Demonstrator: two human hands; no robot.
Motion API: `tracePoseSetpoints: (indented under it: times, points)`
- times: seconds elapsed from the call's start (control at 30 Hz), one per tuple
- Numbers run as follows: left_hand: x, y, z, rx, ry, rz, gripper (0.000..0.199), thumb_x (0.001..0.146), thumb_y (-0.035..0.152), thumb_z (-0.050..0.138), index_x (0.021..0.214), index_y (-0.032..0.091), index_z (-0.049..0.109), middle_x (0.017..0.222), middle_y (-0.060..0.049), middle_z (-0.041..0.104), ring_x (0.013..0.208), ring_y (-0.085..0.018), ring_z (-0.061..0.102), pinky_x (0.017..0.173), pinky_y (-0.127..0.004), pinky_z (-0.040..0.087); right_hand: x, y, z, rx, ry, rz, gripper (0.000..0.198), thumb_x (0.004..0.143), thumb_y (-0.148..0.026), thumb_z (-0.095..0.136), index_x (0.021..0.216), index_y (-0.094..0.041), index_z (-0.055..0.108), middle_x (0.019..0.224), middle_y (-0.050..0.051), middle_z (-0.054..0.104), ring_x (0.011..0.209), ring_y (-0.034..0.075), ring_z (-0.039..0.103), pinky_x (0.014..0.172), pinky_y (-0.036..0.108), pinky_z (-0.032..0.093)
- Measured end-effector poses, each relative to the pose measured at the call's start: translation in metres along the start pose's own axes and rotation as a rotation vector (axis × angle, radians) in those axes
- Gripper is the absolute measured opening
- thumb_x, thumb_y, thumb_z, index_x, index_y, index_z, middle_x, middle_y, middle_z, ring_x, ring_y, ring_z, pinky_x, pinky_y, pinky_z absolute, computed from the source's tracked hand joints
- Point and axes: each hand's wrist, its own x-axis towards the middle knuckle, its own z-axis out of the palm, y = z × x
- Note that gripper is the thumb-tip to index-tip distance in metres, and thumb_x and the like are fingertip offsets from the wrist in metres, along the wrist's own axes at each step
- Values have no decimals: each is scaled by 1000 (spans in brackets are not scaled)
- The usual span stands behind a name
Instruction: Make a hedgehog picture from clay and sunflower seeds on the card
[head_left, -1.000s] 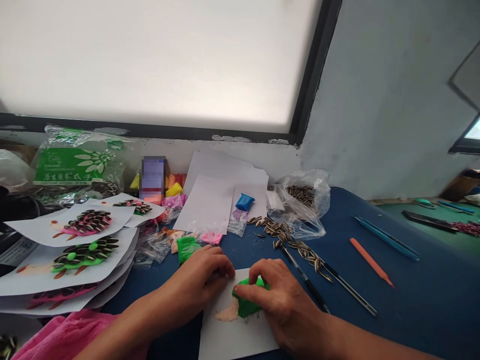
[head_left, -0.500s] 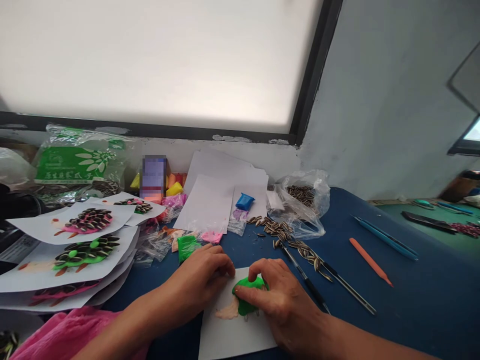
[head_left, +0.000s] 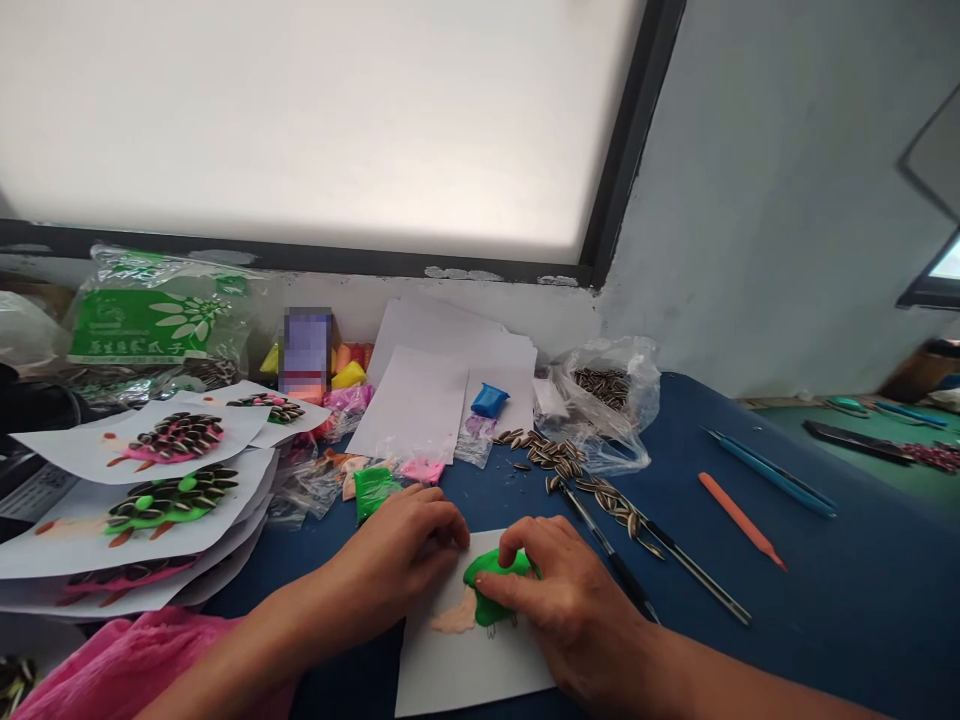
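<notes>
A white sheet of paper (head_left: 450,680) lies in front of me, with green clay (head_left: 491,590) spread in a rounded body shape and pale peach clay (head_left: 456,612) as a pointed head at its left. Short pencilled legs show below the green. My right hand (head_left: 562,600) bends over the green clay; its thumb presses on the surface and the curled index finger touches the upper edge. My left hand (head_left: 420,545) rests at the sheet's upper left edge, fingers curled together and holding the paper down. Its fingertips are partly hidden.
Finished hedgehog pictures with seeds (head_left: 172,500) are stacked at left, above pink cloth (head_left: 150,670). Sunflower seeds (head_left: 544,455) spill near a clear bag (head_left: 637,400). Pens (head_left: 697,575) and an orange tool (head_left: 742,520) lie right. Green clay in wrapping (head_left: 373,490) sits beyond my left hand.
My right thumb and index finger have shifted very slightly on the green clay. The left hand and the sheet stay almost where they were.
</notes>
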Motion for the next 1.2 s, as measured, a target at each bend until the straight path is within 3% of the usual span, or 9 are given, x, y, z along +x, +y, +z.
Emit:
tracePoseSetpoints:
  times: [0.3,0.77,1.2]
  points:
    - [1,4,4,-5,45,4,13,80,15,52,78,20,64,80,-2,65,78,-19,56,72,-31,43,0,-3,-3,14,52,-32,30,87,-2,44,96,-20,68,93,7,57,78,17,49,72,31,36]
    - [-2,-2,16,69,142,144,12,83,12,49,78,20,55,80,-2,59,78,-19,51,71,-33,38,-9,-5,-3,-29,13,-106,29,84,-3,45,98,-18,66,90,8,59,79,18,50,72,32,39]
    - [-3,-2,18,89,150,163,11,85,13,47,79,20,53,81,-2,58,79,-19,50,71,-33,38,-8,-6,-4,-45,-2,-83,30,81,-3,47,99,-19,64,87,6,58,75,17,48,69,30,38]
